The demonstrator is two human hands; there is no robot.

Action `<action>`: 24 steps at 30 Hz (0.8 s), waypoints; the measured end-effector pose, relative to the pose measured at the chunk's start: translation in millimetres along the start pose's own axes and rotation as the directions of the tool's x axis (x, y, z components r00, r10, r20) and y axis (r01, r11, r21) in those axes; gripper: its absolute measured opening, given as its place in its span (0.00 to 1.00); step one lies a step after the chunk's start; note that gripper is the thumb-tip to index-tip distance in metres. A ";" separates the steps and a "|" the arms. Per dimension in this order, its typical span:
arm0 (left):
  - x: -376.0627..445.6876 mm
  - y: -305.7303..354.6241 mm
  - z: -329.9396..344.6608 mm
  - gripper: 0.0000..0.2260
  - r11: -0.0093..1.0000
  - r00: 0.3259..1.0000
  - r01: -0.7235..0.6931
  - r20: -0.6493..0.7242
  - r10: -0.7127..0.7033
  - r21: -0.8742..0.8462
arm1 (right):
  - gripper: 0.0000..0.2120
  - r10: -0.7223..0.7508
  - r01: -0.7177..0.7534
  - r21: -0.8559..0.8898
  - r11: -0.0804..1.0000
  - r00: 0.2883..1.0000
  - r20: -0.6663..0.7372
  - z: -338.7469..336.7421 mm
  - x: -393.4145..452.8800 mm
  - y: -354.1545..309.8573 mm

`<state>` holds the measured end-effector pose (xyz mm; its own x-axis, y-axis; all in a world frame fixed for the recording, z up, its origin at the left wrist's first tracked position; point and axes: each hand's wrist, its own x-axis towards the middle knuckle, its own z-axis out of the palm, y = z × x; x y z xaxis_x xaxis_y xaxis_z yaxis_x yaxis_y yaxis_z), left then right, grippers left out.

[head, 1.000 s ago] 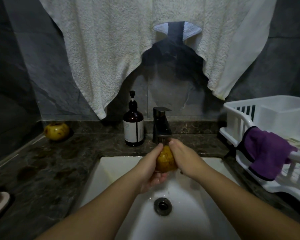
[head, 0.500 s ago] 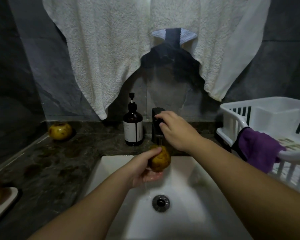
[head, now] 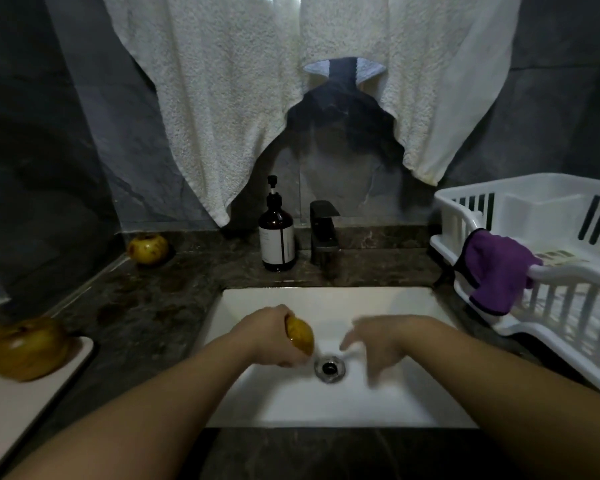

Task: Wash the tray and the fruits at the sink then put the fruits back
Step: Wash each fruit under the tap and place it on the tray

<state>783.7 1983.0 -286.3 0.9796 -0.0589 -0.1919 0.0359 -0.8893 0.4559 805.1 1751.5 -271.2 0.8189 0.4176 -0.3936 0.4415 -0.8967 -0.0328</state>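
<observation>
Left hand (head: 272,336) gripped a wet yellow fruit (head: 300,336) over the sink (head: 395,299), just left of the drain (head: 329,367). Right hand (head: 383,337) empty, fingers spread and hanging down over the right of the basin, blurred, probably shaking off water. No stream visible from the tap (head: 323,233); looked off.

Tray (head: 21,403) sat at the counter's left edge, near the front corner, with two fruits (head: 28,348) on it, bunched at its far end. One more fruit (head: 148,249) lay loose in the counter's back left corner, against the wall.

Risks, judged from here:
- Wet skin plus one-handed grip: could slip and drop into the basin. Bruising likely, maybe a bounce out over the front edge.
- Transfer to the tray meant crossing bare counter. Drips there, and a round fruit set down on the counter instead could roll.
- Tray rim looked low. Fruit placed against the two already there could nudge one off the edge.
- Corner fruit easy to miss; couldn't tell whether washed.
- Couldn't tell whether the tray was washed either. If not, clean fruit back on a dirty tray would undo the work.
</observation>
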 end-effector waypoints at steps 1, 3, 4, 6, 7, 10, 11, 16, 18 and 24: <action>-3.7 -5.5 -0.4 0.35 1.000 1.000 -0.002 0.002 0.002 0.021 | 0.30 0.017 -0.013 -0.038 0.999 0.994 0.104 3.8 -0.5 -2.3; -9.2 -9.3 -14.2 0.36 0.988 1.000 -0.025 0.002 0.026 -0.153 | 0.19 -0.017 0.029 0.112 0.993 0.994 -0.106 -13.6 0.9 -8.5; -10.3 -9.1 -23.2 0.38 0.966 0.999 -0.046 -0.011 0.045 -0.256 | 0.11 -0.012 0.069 0.188 0.980 0.958 -0.285 -25.6 0.8 -14.8; -15.6 -7.1 -32.7 0.41 0.935 0.996 -0.083 -0.046 0.071 -0.345 | 0.09 0.057 0.100 0.267 0.958 0.850 -0.523 -35.8 3.9 -24.8; -18.3 -8.0 -33.1 0.40 0.944 0.996 -0.087 -0.060 0.071 -0.319 | 0.09 0.076 0.092 0.287 0.953 0.848 -0.525 -32.6 5.7 -26.2; -20.8 -25.0 -12.8 0.37 0.998 0.995 -0.043 -0.088 0.039 -0.052 | 0.29 -0.018 0.021 0.046 0.999 0.998 -0.060 6.1 6.9 -26.3; -19.8 -32.3 -7.5 0.37 0.996 0.993 -0.034 -0.119 0.024 -0.086 | 0.34 -0.006 0.006 0.041 0.999 1.000 0.003 12.9 7.7 -25.5; -12.0 -35.2 -26.0 0.33 0.734 0.971 -0.027 -0.193 -0.143 -0.679 | 0.24 -0.008 0.112 0.267 0.957 0.932 -0.362 -28.3 10.8 -45.7; -2.6 -32.0 -34.9 0.28 0.544 0.964 -0.034 -0.171 -0.203 -0.839 | 0.20 0.016 0.145 0.337 0.930 0.902 -0.431 -52.3 8.4 -61.5; 17.9 -16.1 -56.3 0.17 0.091 0.951 -0.115 -0.136 -0.279 -0.989 | 0.10 0.178 0.293 0.942 0.163 0.931 -0.320 -134.0 25.4 -90.1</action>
<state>811.7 2021.8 -248.2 0.9483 0.2535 -0.1910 0.0858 0.3747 0.9232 835.2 1862.6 -155.2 0.9579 0.2762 -0.0782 -0.0337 -0.1622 -0.9862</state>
